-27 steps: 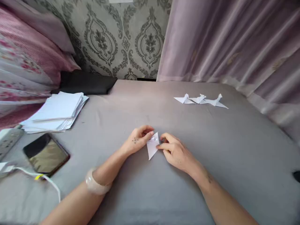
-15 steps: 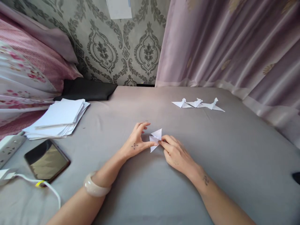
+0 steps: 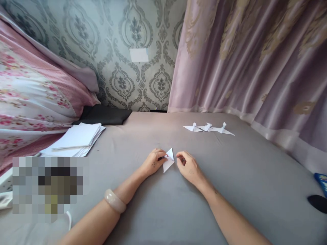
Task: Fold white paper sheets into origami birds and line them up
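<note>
My left hand [image 3: 154,162] pinches a small folded piece of white paper [image 3: 168,165] by its left side, thumb and fingers closed on it. Pointed flaps stick out from the paper toward the top and the bottom. Just off its right edge is my right hand [image 3: 188,166], with curled fingers, a small gap between fingertips and thumb, and nothing visible in it. Farther back on the right, three white folded-paper birds [image 3: 208,127] stand in a row, their wings touching or overlapping.
A stack of white paper [image 3: 76,136] lies at the left on the grey cloth surface [image 3: 153,211], before a black folded item [image 3: 107,115]. Pixelation hides an area at lower left, with a white cable [image 3: 68,219] beside it. A dark object [image 3: 318,203] sits at the right edge.
My right hand has come off the paper and moved slightly right. My left fingers, spread before, have closed on the paper. The view has tilted up.
</note>
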{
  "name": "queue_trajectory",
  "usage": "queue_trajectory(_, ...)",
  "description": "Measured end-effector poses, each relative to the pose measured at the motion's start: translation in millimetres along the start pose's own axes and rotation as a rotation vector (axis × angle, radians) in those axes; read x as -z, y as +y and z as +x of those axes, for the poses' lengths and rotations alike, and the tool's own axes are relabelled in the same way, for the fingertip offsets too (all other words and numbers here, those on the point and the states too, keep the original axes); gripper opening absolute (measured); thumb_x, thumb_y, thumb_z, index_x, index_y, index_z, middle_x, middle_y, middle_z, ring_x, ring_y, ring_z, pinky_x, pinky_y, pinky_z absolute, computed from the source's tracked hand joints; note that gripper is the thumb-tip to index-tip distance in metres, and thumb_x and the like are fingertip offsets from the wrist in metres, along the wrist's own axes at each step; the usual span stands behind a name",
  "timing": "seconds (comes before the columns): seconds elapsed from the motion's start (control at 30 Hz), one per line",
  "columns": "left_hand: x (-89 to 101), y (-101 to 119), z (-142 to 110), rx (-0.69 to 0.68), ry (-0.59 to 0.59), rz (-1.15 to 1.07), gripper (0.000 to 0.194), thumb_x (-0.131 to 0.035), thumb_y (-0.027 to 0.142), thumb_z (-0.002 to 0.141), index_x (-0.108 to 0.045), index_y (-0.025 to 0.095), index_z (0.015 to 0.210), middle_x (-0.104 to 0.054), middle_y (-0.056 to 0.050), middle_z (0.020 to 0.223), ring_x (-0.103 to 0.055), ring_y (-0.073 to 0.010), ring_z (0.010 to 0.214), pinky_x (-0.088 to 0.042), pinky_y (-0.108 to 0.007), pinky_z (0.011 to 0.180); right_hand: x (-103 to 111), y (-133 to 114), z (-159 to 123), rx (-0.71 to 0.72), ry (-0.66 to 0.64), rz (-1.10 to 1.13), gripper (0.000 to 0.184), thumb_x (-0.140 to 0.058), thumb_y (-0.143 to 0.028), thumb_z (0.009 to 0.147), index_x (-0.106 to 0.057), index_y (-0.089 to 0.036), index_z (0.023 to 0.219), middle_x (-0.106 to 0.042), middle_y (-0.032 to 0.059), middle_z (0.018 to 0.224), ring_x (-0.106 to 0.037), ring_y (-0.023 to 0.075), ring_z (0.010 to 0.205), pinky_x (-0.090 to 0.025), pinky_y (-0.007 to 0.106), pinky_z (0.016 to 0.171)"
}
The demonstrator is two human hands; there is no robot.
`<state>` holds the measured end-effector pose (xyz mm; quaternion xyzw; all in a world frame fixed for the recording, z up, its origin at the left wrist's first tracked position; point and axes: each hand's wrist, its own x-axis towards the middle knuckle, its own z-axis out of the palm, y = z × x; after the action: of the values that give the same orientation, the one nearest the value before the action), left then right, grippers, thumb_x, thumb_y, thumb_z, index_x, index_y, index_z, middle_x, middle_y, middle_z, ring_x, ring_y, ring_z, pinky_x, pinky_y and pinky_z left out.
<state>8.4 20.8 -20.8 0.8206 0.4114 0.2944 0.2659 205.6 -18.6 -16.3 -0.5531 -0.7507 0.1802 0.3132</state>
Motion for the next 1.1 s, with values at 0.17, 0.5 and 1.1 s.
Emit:
queue_trajectory(0.17,-1.9,6.9,5.4,-0.005,0.026,0.041,0.017,-0.054,0.019,0.085,-0.068,0.017,0.076,-0.068,-0.006,0.089,-0.061,-0.0195,0.088,-0.044,-0.028,0.079,-0.2,0.2,14.0,0.039,-0.073,-0.011,0.014,-0.058,-0.024,0.083,-0.069,-0.021,0.091,-0.062,0.0034,0.091,-0.059,0.0153,0.080,-0.045,0.027,0.076)
queue_trajectory(0.5,-22.4,10.9,32.2,-0.036,0.005,0.110,0.024,-0.056,0.026,0.084,-0.060,0.015,0.062,-0.058,-0.003,0.074,-0.053,-0.0147,0.069,-0.041,-0.024,0.067,24.7,32.9,29.0,0.027,-0.127,0.013,0.011,-0.064,-0.022,0.078,-0.073,-0.021,0.083,-0.061,0.0021,0.085,-0.058,0.0129,0.074,-0.043,0.025,0.072)
queue_trajectory(1.1,-8.0,8.4,21.7,0.109,-0.040,-0.071,0.036,-0.068,0.038,0.074,-0.068,0.018,0.103,-0.064,-0.009,0.103,-0.058,-0.0240,0.097,-0.046,-0.036,0.087,26.3,43.8,24.6,-0.117,-0.144,0.295,0.035,-0.067,-0.024,0.064,-0.070,-0.022,0.099,-0.063,0.0021,0.095,-0.056,0.0148,0.082,-0.044,0.029,0.079)
